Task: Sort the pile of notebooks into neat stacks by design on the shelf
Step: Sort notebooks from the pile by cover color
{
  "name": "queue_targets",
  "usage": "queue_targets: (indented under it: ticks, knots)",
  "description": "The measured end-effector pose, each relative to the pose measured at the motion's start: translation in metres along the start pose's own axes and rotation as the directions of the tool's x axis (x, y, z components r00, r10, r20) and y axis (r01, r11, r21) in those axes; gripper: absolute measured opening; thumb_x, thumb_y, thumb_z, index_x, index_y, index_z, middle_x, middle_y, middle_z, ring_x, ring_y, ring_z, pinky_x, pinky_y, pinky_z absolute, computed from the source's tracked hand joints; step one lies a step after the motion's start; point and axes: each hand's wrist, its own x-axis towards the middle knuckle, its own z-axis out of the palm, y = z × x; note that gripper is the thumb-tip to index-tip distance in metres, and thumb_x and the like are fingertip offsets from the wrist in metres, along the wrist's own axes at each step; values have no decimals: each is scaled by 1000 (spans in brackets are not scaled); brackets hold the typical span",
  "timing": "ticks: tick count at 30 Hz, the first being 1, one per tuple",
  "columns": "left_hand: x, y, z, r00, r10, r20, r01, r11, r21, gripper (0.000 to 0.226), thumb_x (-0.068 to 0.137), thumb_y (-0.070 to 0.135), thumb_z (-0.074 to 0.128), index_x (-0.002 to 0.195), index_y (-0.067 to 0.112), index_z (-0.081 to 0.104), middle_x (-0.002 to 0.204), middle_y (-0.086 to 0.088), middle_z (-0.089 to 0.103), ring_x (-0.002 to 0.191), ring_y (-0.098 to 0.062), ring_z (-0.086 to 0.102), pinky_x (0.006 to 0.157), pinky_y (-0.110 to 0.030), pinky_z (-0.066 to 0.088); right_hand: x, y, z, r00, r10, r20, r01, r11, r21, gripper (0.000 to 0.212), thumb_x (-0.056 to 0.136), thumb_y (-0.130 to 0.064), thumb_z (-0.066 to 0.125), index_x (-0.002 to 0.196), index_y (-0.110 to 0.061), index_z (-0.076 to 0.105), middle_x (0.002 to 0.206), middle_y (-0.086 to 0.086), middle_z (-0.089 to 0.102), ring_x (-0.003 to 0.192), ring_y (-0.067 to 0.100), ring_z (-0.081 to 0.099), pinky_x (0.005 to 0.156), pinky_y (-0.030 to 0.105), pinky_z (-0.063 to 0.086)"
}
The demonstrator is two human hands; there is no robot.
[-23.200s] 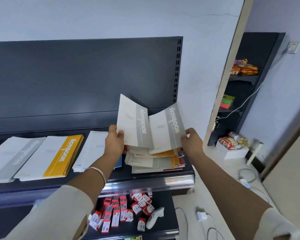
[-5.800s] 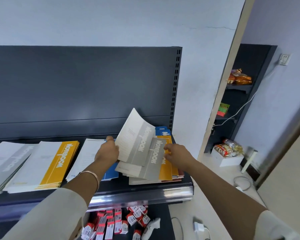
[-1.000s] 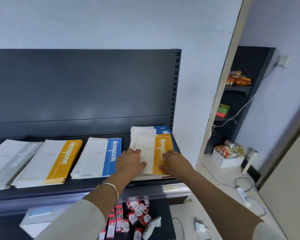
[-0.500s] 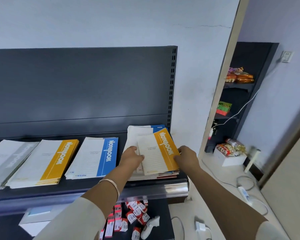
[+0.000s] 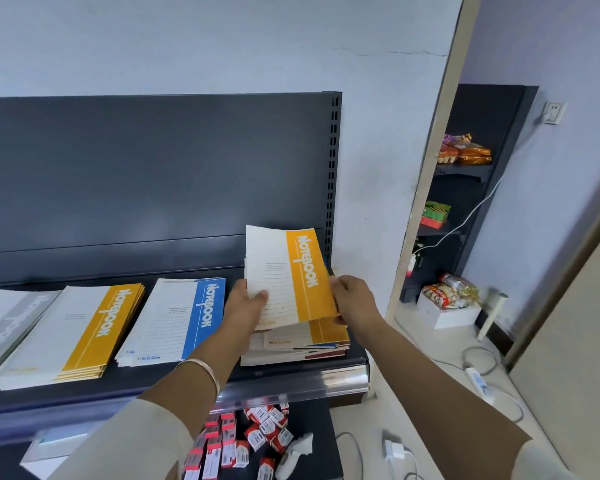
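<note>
My left hand (image 5: 245, 308) grips the lower left edge of a yellow-banded notebook (image 5: 291, 275), thumb on its cover. My right hand (image 5: 352, 299) holds its right edge. The notebook is tilted up above the mixed pile (image 5: 302, 346) at the right end of the dark shelf (image 5: 174, 379). Left of the pile lies a blue-banded stack (image 5: 177, 320), then a yellow-banded stack (image 5: 73, 330), then a grey-banded stack (image 5: 4, 320) at the left edge.
The shelf's dark back panel (image 5: 153, 174) rises behind the stacks. Below the shelf lie several small red and white boxes (image 5: 236, 441). A side shelf (image 5: 465, 188) with snack packets stands to the right, with cables and a charger (image 5: 394, 450) on the floor.
Both hands have lifted the top yellow-banded notebook off the pile and tilted it upright. One second ago it lay flat under my hands.
</note>
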Motion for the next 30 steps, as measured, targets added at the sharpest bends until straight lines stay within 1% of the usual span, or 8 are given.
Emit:
queue_targets:
  ticks: [3, 7, 12, 15, 18, 22, 26, 30]
  knots:
    - [3, -2, -6, 997, 65, -51, -57, 988, 145, 24, 97, 16, 47, 121, 11, 43, 117, -11, 55, 95, -23, 55, 79, -38, 52, 6, 15, -4, 1000, 16, -10, -18, 941, -338, 26, 98, -37, 45, 99, -13, 54, 95, 3, 59, 88, 20, 57, 78, 33, 49]
    - [3, -8, -8, 997, 41, -62, -26, 974, 224, 26, 99, 17, 44, 123, 9, 42, 116, -14, 55, 91, -24, 55, 73, -35, 51, 4, 29, 3, 975, 184, 124, -112, 890, -442, 45, 88, -39, 64, 120, -13, 48, 117, 5, 58, 105, 22, 60, 83, 30, 48]
    - [4, -13, -7, 998, 25, -62, -12, 979, 203, 22, 100, 16, 41, 120, 9, 41, 112, -15, 54, 95, -27, 57, 78, -37, 53, 5, 30, -2, 994, 103, 41, -79, 922, -379, 28, 91, -21, 58, 114, -10, 46, 115, 10, 58, 97, 23, 58, 82, 35, 52]
    - [3, -10, -5, 999, -20, -39, 22, 999, 50, 11, 100, 14, 37, 110, 12, 42, 108, -16, 55, 89, -26, 56, 80, -43, 54, 4, 26, -8, 1000, -11, -10, 8, 956, -292, 8, 97, -17, 45, 104, -14, 41, 101, 9, 56, 86, 26, 59, 75, 41, 56]
    - [-2, -3, -9, 999, -42, 1, 42, 995, -87, 12, 99, 10, 34, 108, 14, 42, 93, -8, 53, 76, -19, 53, 64, -38, 52, 0, 12, -8, 998, -26, -61, 20, 995, -98, 5, 100, -18, 41, 105, -15, 40, 99, 10, 56, 72, 22, 58, 54, 30, 52]
    - [-1, 0, -38, 1000, 14, 16, -12, 991, -133, 25, 98, 8, 33, 120, 16, 42, 106, -8, 52, 80, -21, 54, 50, -33, 48, -2, -8, 11, 998, 17, -58, -12, 996, 90, 7, 101, -17, 40, 107, -14, 40, 98, 13, 55, 58, 18, 53, 41, 20, 44]
    - [10, -2, -93, 992, 84, -90, -95, 987, -128, 27, 99, 11, 37, 126, 17, 39, 111, -7, 52, 85, -21, 57, 53, -30, 53, -3, -30, 54, 1000, 5, -7, -4, 989, 150, 10, 100, -16, 39, 109, -12, 43, 94, 13, 56, 55, 17, 51, 44, 23, 42]
    - [27, -18, -169, 979, 87, -184, -110, 987, -120, 26, 99, 11, 35, 124, 13, 42, 117, -11, 52, 97, -27, 52, 60, -30, 48, -7, -56, 117, 1000, 26, 17, -28, 987, 157, 8, 100, -14, 37, 105, -14, 42, 85, 10, 56, 55, 17, 51, 46, 24, 43]
